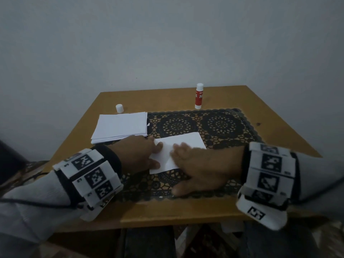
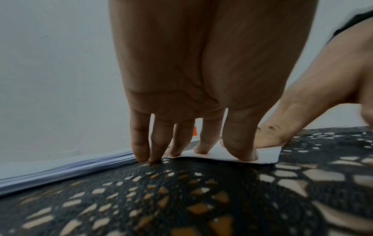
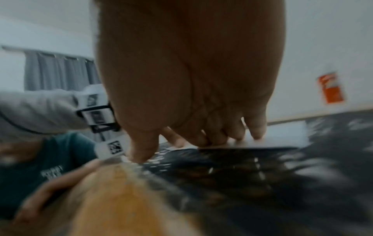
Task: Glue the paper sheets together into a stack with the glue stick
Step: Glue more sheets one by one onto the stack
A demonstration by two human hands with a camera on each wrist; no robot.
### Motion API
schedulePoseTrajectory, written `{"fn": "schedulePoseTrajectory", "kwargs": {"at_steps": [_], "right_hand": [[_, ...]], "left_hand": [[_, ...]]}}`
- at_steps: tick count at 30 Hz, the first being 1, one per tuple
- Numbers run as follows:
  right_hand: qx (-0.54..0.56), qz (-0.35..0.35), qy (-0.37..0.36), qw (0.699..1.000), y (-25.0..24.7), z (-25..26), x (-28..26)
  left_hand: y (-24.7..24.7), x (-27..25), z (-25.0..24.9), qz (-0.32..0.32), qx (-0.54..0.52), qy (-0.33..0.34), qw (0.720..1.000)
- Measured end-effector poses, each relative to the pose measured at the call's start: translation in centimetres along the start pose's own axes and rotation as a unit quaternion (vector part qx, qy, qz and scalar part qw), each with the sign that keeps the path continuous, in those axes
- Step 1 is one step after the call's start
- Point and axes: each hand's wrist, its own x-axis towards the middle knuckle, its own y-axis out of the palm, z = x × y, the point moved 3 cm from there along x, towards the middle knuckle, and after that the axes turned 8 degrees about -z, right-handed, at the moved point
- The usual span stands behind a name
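Both hands lie flat with straight fingers on the glued sheets (image 1: 178, 148), which rest on the black lace mat (image 1: 229, 127): the left hand (image 1: 137, 153) pins the mat-left end while the right hand (image 1: 201, 168) presses; its wrist view is blurred, so probably it is smoothing. Press outward evenly to bond without wrinkles. The uncapped glue stick (image 1: 199, 96) stands beyond the mat, its cap (image 1: 119, 108) and the spare stack (image 1: 121, 127) at the mat's left.

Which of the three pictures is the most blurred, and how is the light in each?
Right wrist view: the most blurred, the glue stick and lace mat smeared. Left wrist view: sharp at the left hand on the paper sheet, softer nearer the camera. Head view: dim, even light, the right hand slightly blurred.
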Motion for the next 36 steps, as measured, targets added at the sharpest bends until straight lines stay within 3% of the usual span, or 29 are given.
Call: {"fn": "schedulePoseTrajectory", "kwargs": {"at_steps": [2,6,10,12,16,21,28,36], "right_hand": [[0.005,-0.017,-0.015,1.000,-0.3,0.6,0.8],[0.026,-0.032,0.034,0.999,-2.2,-2.0,3.1],[0.000,-0.038,0.008,0.999,-0.9,-1.6,3.2],[0.014,-0.033,0.000,0.999,-0.8,-2.6,2.8],[0.016,-0.014,0.048,0.999,-1.3,-6.5,2.8],[0.011,0.006,0.047,0.999,-1.5,-6.9,3.0],[0.021,0.004,0.049,0.999,-1.2,-7.0,3.1],[0.059,-0.010,0.043,0.997,-0.8,-7.3,2.9]], "left_hand": [[-0.3,-0.1,0.0,-0.013,0.002,0.002,1.000],[-0.4,-0.2,0.1,-0.013,0.002,-0.002,1.000],[-0.1,-0.1,0.2,-0.009,-0.001,-0.004,1.000],[0.0,-0.1,0.4,-0.005,0.004,-0.002,1.000],[0.4,-0.3,0.1,0.024,0.013,-0.009,1.000],[0.7,-0.1,-1.9,0.055,0.013,-0.028,0.998],[-0.5,2.4,-4.0,0.055,-0.001,0.023,0.998],[1.5,-1.5,0.2,0.063,-0.006,-0.056,0.996]]}}
